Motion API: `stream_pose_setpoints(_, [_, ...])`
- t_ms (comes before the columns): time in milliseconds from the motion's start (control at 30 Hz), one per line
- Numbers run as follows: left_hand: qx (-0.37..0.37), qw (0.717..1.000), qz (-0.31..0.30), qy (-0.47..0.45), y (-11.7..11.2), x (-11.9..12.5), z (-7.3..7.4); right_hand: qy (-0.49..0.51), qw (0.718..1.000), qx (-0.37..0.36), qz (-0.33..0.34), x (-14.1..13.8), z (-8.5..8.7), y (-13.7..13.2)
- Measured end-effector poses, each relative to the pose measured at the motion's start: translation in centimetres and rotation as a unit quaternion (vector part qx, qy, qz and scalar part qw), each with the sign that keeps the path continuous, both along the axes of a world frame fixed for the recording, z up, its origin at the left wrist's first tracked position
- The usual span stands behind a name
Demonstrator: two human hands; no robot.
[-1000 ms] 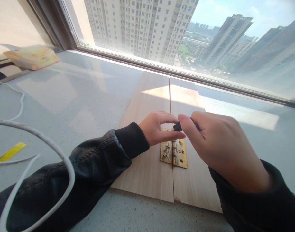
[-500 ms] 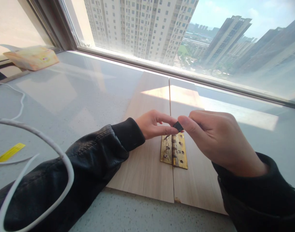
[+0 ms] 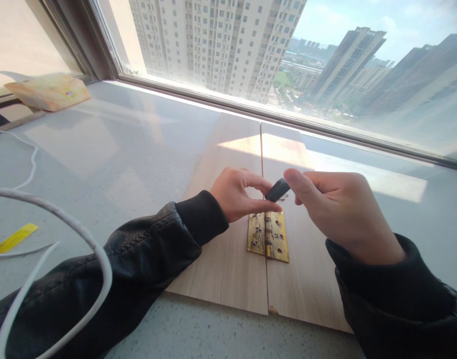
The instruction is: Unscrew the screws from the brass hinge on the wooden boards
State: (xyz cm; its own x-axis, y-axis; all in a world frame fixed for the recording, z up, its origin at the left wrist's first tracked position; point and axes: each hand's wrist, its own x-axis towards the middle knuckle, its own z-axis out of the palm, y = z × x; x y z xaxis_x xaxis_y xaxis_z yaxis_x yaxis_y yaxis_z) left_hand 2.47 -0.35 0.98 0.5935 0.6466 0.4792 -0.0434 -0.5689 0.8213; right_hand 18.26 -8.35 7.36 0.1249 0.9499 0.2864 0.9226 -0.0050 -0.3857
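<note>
A short dark grey rod-like piece [image 3: 278, 189] slants between my hands above the hinge; its exact kind is not clear. My right hand [image 3: 331, 209] is closed in a fist around its upper end, thumb along the top. At the lower end, my left hand [image 3: 237, 195] curls thumb and forefinger about the piece in a loose pinch. Below them lies a worn brass hinge [image 3: 258, 237], opened flat, with dark screw holes. Its knuckle runs along the seam of two pale wooden boards [image 3: 228, 269] [image 3: 303, 294]. My fingers hide the hinge's far end.
The boards lie on a speckled white sill [image 3: 146, 139] beside a window frame [image 3: 198, 99]. A white cable [image 3: 89, 234] loops across my left sleeve, and a yellow tag [image 3: 17, 238] is near it. A soft pastel packet [image 3: 51, 93] sits at the far left.
My right hand has shifted slightly, and more of the dark piece now shows. The left thumb and forefinger have spread a little wider. Boards and hinge look the same.
</note>
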Motion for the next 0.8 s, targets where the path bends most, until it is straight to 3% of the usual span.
stream_pose_setpoints(133, [0.013,0.999,0.029,0.02,-0.1,0.3,0.0,-0.073,0.997,0.03,-0.002,-1.0,-0.3,-0.2])
stream_pose_setpoints(300, [0.035,0.999,0.021,0.027,-0.1,0.6,-0.1,-0.13,0.991,0.043,0.002,-1.8,-0.2,-0.4])
stream_pose_setpoints(433, [0.044,0.996,-0.069,0.041,0.0,0.5,0.1,-0.159,0.986,0.043,0.024,-1.7,-0.3,-0.5])
stream_pose_setpoints(567, [-0.005,0.978,-0.189,0.088,0.6,0.1,0.5,-0.161,0.982,0.06,0.081,-1.2,-0.4,-0.5])
stream_pose_setpoints(700, [-0.059,0.977,-0.191,0.078,0.9,-0.2,0.6,-0.136,0.983,0.054,0.115,-1.1,-0.2,-0.3])
stream_pose_setpoints(800, [-0.089,0.982,-0.162,0.038,0.7,-0.2,0.4,-0.107,0.989,0.045,0.092,-1.3,-0.2,-0.2])
